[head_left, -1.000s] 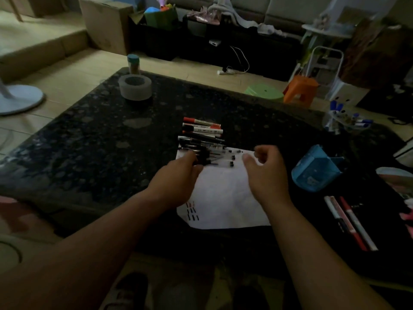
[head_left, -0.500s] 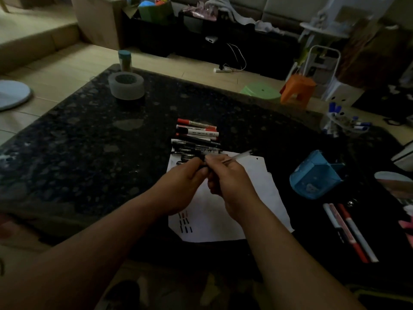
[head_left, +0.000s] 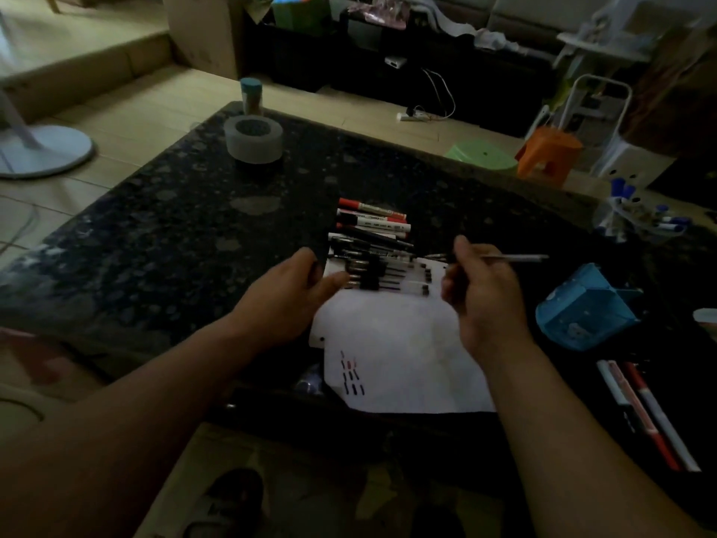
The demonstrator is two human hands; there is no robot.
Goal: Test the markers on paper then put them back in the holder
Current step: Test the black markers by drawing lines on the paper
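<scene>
As the right hand (head_left: 481,300) pinches a thin silver-barrelled pen (head_left: 512,258) over the white paper sheet (head_left: 407,343), the left hand (head_left: 285,297) hangs beside it.
Nearest on the dark speckled stone worktop (head_left: 155,234), short red and black test dashes (head_left: 351,376) mark the sheet's near corner, and three red-and-white markers (head_left: 646,415) lie together at the right edge. The left hand's fingers curl loosely by the loose black pens (head_left: 370,271) on the sheet's far edge; whether they hold anything cannot be told. A blue plastic holder (head_left: 586,308) lies tipped right of the paper. Beyond, a row of red and black markers (head_left: 372,223) lies side by side; farthest sits a grey tape roll (head_left: 254,140).
</scene>
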